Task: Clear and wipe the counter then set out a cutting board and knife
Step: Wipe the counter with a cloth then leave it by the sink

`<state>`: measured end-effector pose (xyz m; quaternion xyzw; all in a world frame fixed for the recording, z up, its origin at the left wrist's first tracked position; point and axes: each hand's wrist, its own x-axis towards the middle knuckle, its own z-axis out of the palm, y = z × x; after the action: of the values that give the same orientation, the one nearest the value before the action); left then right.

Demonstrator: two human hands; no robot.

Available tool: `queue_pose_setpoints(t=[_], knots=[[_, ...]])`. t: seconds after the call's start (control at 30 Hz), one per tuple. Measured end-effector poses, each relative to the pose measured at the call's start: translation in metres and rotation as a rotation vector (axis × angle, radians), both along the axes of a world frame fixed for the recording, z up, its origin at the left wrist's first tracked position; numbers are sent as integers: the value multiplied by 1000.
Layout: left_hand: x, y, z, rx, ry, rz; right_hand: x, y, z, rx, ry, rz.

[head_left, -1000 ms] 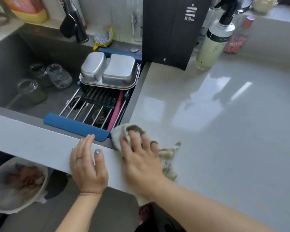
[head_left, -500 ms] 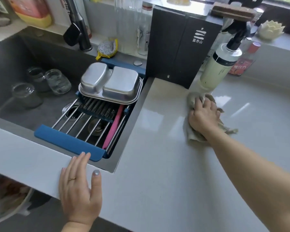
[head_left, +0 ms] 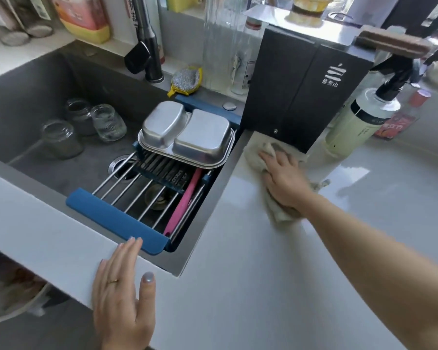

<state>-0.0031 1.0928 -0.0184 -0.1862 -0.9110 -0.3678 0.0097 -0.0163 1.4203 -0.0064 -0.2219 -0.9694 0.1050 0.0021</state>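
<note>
Your left hand (head_left: 123, 294) lies flat and open on the worktop (head_left: 238, 286) edge, holding nothing. Your right hand (head_left: 282, 176) presses the cloth (head_left: 276, 210) flat by the black box (head_left: 296, 97). Wiping looks underway; board and knife are not in view. The box hides the corner behind it.

We see our pale glossy counter (head_left: 276, 274) beside the sink, our crumpled beige cloth (head_left: 257, 157) pressed flat on it at the back corner
</note>
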Motion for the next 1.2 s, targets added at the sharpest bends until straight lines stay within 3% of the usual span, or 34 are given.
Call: queue_pose_setpoints(t=[0.23,0.47,0.6,0.83,0.97,1.07,1.2], knots=[[3,-1,-3,69,56,24,-21,3,-7,13,-27,-84],[5,-6,2,145,48,-6,87,-186,-4,3,92,204],[7,-15,6,319,54,38,113,-257,-1,-16,92,312],[-18,-51,19,332,29,256,2,-296,6,-105,12,534],[-26,-63,27,309,59,266,-50,-304,4,-113,-49,595],[-18,-59,29,264,71,211,-32,-295,1,-131,-4,599],[2,-29,31,124,66,41,51,-265,-1,-94,127,477]])
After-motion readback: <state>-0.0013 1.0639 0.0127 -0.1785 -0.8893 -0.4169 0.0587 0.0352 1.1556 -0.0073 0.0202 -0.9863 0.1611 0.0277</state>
